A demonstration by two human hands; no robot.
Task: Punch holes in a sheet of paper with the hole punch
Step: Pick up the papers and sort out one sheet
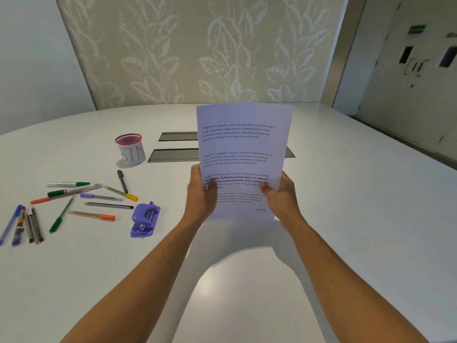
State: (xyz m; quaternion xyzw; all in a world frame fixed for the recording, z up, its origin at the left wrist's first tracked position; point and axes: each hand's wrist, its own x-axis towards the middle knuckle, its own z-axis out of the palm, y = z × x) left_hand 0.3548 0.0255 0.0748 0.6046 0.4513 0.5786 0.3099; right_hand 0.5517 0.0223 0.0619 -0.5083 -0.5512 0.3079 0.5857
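- Leaf-patterned wallpaper (197,50) backs a white table (346,219), with a pale door (408,82) off to the right.
- Both hands hold a printed sheet of paper (241,144) upright above the table, text facing the camera, its top edge curling slightly back.
- Left hand (201,194) pinches the sheet's lower left edge, thumb on the front, fingers hidden behind the page.
- Right hand (280,194) pinches the lower right edge the same way, thumb lying across the printed lines.
- Purple hole punch (144,220) lies on the table to the left of the left forearm, apart from both hands and from the paper.
- Scattered pens and markers (81,199) lie further left, some green-capped, some orange, one yellow-tipped; a small bunch (24,226) sits together near the left edge.
- Red mesh cup (129,149) wrapped in a label reading "BIN" stands behind the pens.
- Two grey metal cable flaps (175,144) are set into the table, partly hidden behind the sheet.
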